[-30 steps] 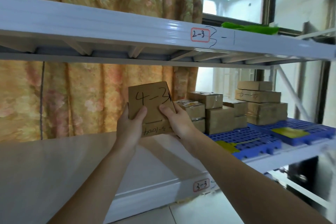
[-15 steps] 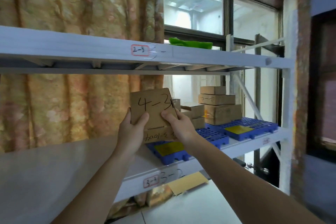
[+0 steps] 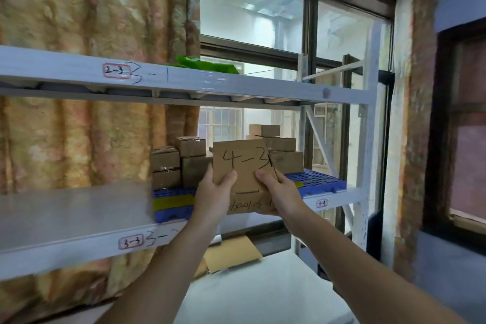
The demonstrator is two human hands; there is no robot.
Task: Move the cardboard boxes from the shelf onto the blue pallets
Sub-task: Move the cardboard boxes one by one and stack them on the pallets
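Now we face a white metal shelf (image 3: 79, 208) whose left stretch is bare, a floral curtain (image 3: 79, 126) hanging behind it. Further along, a blue pallet (image 3: 171, 208) lies on the shelf with a yellow patch on its front, and small cardboard boxes (image 3: 178, 163) are stacked on it in two tiers. Our left hand (image 3: 213, 197) closes on the lower left edge of a cardboard box (image 3: 240, 166) marked "4-3", thumb across its front. Our right hand (image 3: 278, 192) clamps the lower right edge, thumb likewise on the front. We hold the box in the air, tilted slightly, in front of the pallets and clear of the shelf. Behind it to the right, a second blue pallet (image 3: 320, 181) carries another stack of boxes (image 3: 278, 147). Beyond stands the white upright post (image 3: 368, 139) of the rack.
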